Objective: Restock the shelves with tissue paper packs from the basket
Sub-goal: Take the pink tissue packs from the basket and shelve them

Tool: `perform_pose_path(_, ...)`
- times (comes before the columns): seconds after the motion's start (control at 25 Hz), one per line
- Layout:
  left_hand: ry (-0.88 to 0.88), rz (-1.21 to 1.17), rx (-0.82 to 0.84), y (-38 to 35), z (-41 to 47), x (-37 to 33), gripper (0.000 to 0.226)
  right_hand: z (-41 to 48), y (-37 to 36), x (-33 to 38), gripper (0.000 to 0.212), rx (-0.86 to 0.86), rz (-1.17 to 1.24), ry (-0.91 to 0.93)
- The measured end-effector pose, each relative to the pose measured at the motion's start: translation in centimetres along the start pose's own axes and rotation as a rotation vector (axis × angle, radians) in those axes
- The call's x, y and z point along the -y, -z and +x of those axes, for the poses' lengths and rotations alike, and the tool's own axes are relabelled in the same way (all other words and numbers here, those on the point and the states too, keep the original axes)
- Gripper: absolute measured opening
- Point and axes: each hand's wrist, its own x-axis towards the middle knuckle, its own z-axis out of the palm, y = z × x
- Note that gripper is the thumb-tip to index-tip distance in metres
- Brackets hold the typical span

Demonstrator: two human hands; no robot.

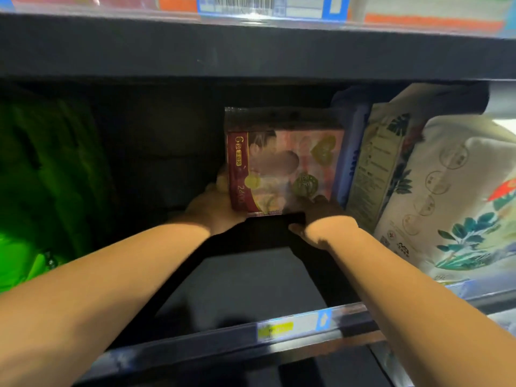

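Red-pink tissue pack (284, 166) stands mid-frame, deep on the dark shelf (245, 277), just beside a blue pack (350, 157). Left hand (215, 208) grips its lower-left corner. Right hand (318, 216) is at the lower-right corner, too shadowed to tell its grip.

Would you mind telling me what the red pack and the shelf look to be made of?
Red pack: thin glossy plastic film, going by its sheen and the clear crimped seam along the top. Shelf: probably painted metal, dark and matte, with a flat hard-looking board; the look leaves that open.
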Motion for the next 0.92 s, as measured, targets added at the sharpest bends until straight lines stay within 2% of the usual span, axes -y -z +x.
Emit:
perform_pose_path(0.12, 0.028, 0.389, 0.029, 1.0, -4.1, -2.8, 0.099, -4.1, 1.5, 0.0, 0.051, -0.012, -0.102, 0.031)
perform_pose_path(0.28, -0.173, 0.679, -0.049, 1.7, -12.1, -7.0, 0.078, -10.7, 3.4, -0.8, 0.051, -0.163, -0.131, 0.053)
perform_pose_path(0.36, -0.265, 0.75, -0.074, 1.8, -16.0, -8.9, 0.08, -14.4, 3.9, -1.3, 0.05, -0.297, -0.118, 0.092)
perform_pose_path(0.48, -0.302, 0.755, -0.073, 1.6, -21.1, -11.3, 0.084, -20.4, 3.4, -3.1, 0.053, -0.413, -0.086, 0.13)
perform_pose_path(0.64, -0.517, 0.641, -0.165, -1.3, -26.3, -13.0, 0.081, -27.5, 0.6, -6.3, 0.064, -0.506, -0.056, 0.111)
perform_pose_path(0.8, -0.621, 0.414, -0.07, -7.5, -31.2, -13.9, 0.082, -34.9, -4.6, -9.5, 0.073, -0.401, -0.104, -0.037)
perform_pose_path(0.92, -0.701, 0.356, 0.062, -12.3, -33.9, -14.2, 0.08, -40.5, -8.8, -10.5, 0.076, -0.298, -0.122, -0.2)
